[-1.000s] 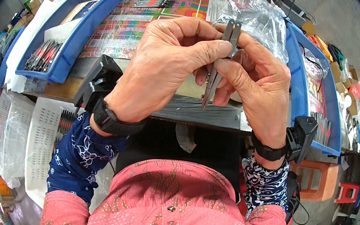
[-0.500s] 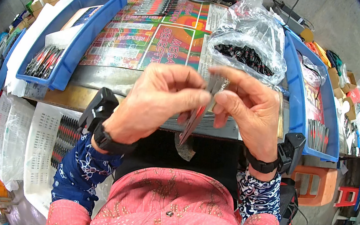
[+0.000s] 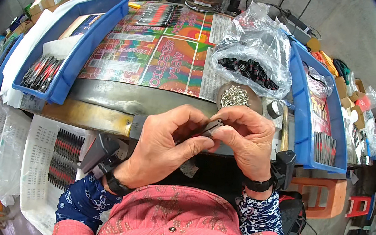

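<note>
Both hands meet just above the near edge of the metal workbench. My left hand and my right hand pinch a small dark metal tool between fingertips and thumbs; most of it is hidden by the fingers. A round dish of small silver screws lies just beyond my right hand. A clear plastic bag of black parts stands behind the dish.
A colourful printed sheet covers the bench top. Blue trays sit at left and right, holding several similar tools. A white rack of dark parts is at lower left. Cluttered boxes and orange stools lie to the right.
Both hands have come down and toward me, from over the printed sheet to the bench's near edge. They still hold the small metal tool between them.
</note>
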Demonstrator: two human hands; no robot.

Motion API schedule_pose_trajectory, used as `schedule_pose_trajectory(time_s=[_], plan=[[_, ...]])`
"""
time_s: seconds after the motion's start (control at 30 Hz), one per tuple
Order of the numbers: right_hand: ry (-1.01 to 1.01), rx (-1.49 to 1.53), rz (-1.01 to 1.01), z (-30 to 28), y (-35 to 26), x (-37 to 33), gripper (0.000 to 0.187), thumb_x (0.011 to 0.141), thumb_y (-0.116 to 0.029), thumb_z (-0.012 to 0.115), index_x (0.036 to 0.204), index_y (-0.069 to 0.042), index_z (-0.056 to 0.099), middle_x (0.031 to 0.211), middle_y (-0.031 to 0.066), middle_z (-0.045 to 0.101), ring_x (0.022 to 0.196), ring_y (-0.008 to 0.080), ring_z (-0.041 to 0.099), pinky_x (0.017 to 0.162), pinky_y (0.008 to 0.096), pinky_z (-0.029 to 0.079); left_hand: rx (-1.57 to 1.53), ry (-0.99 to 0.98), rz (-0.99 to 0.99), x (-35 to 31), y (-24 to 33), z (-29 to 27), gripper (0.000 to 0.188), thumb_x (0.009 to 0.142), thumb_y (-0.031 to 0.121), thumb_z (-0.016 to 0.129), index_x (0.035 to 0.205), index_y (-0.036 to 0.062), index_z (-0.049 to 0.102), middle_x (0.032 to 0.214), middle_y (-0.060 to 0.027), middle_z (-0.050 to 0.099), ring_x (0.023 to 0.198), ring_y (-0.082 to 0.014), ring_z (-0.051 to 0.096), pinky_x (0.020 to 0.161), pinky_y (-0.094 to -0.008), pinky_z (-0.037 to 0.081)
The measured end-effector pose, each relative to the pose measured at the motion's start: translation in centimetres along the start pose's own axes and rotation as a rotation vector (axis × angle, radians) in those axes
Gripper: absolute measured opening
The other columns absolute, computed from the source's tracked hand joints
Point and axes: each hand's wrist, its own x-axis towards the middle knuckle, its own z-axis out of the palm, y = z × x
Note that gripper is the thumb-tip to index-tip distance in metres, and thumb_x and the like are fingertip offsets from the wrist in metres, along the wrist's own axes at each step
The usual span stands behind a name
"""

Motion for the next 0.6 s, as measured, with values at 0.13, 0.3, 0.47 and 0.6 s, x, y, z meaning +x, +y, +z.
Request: schedule_pose_trajectory(time_s=[0.13,0.3,0.47,0.6], plan=[[0.058,-0.067,-0.012,0.3,0.5,0.2,0.018,0.084,0.004,0.071,0.101,0.006,0.065,0.089,0.0099,0.068,0.071,0.0155,0.068,0.059,0.0254,0.057,0.234,0.096,0.156,0.3,-0.5,0.4,0.017,0.084,-0.004,0.068,0.1,-0.0032,0.062,0.086,-0.0101,0.068,0.078,-0.0109,0.067,0.067,-0.0249,0.053],[0.033,-0.116,0.062,0.3,0.3,0.6,0.018,0.085,0.002,0.071,0.102,0.005,0.065,0.087,0.0083,0.068,0.07,0.014,0.067,0.059,0.024,0.056,0.437,0.154,0.247,0.7,-1.2,-0.2,0.02,0.078,-0.003,0.072,0.097,-0.0011,0.064,0.081,-0.0115,0.066,0.069,-0.0184,0.065,0.062,-0.0282,0.051],[-0.009,-0.394,0.184,-2.5,-1.3,2.0,0.016,0.087,-0.003,0.069,0.101,0.004,0.067,0.082,0.0038,0.067,0.068,0.0087,0.064,0.061,0.0215,0.052,0.564,0.13,0.247,0.6,-1.5,-1.2,0.02,0.078,-0.001,0.074,0.096,-0.0017,0.065,0.079,-0.0113,0.064,0.066,-0.0188,0.063,0.061,-0.0283,0.05],[0.127,-1.061,-0.139,-7.3,-1.6,5.8,0.018,0.084,-0.01,0.068,0.095,0.004,0.069,0.076,0.0079,0.068,0.069,0.0127,0.064,0.063,0.0264,0.05,0.608,0.124,0.284,0.9,-1.6,-2.1,0.02,0.077,0.0,0.074,0.095,-0.0021,0.066,0.078,-0.0118,0.064,0.065,-0.0202,0.062,0.06,-0.0286,0.049]])
